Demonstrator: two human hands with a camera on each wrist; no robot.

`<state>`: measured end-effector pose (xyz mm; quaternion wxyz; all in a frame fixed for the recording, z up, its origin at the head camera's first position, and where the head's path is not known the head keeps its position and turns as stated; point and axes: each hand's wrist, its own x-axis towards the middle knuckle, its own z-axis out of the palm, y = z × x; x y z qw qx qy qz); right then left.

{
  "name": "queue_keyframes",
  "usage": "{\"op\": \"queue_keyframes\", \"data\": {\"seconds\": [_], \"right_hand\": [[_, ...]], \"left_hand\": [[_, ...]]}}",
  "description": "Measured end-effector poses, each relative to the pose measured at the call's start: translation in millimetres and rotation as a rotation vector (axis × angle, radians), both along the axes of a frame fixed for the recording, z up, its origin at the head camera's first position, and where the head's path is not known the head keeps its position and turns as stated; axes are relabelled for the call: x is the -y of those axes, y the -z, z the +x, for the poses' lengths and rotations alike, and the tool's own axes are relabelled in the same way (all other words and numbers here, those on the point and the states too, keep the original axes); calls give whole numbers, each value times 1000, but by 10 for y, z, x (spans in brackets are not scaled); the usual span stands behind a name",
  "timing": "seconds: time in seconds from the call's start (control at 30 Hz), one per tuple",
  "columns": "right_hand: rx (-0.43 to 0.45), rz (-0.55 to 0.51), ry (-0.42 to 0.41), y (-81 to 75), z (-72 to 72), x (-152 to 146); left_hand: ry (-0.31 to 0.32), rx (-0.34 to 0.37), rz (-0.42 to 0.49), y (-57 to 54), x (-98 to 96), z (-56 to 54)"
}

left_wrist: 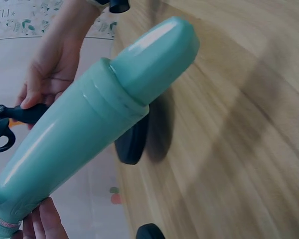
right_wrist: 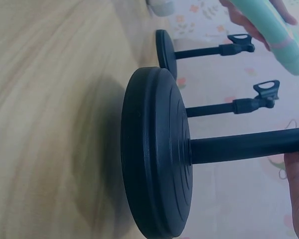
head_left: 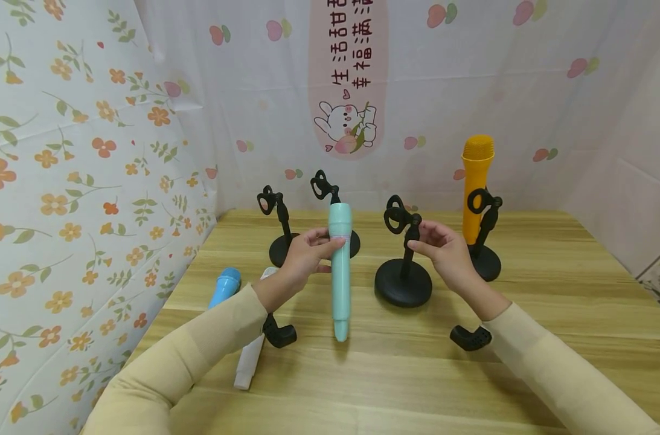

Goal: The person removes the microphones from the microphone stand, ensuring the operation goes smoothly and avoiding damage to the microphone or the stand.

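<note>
In the head view my left hand [head_left: 308,257] grips a mint-green microphone [head_left: 341,278] around its upper part. The microphone hangs above the table, nearly upright, its narrower end down. My right hand [head_left: 444,251] pinches the stem of a black microphone stand [head_left: 403,284] just below its clip, to the right of the microphone. The clip holds nothing. In the right wrist view the stand's round base [right_wrist: 157,154] is close to the tabletop; whether they touch I cannot tell. The left wrist view shows the mint microphone [left_wrist: 74,134] large, partly covering the stand.
Two more black stands [head_left: 283,241] are at the back left, one partly behind the mint microphone. A yellow microphone [head_left: 475,181] stands upright by another stand [head_left: 487,263] at right. A blue microphone [head_left: 224,287] and a white one [head_left: 249,362] lie at left, partly under my left arm.
</note>
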<state>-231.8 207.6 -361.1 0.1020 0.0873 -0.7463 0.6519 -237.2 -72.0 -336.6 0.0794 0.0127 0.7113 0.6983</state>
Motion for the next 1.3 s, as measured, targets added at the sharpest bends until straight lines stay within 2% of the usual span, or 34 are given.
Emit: {"op": "queue_keyframes", "data": {"seconds": [0.4, 0.7, 0.83, 1.03, 1.3], "right_hand": [[-16, -22, 19, -80, -187, 49], [-11, 9, 25, -138, -346, 94], [-7, -11, 19, -166, -413, 104], [-12, -57, 7, -201, -515, 134], [-16, -82, 38, -221, -646, 170]], "left_hand": [[-9, 44, -32, 151, 45, 25], [-39, 81, -63, 268, 95, 51], [-45, 86, -77, 309, 126, 64], [-46, 132, -112, 372, 172, 65], [-30, 177, -135, 427, 222, 94]]}}
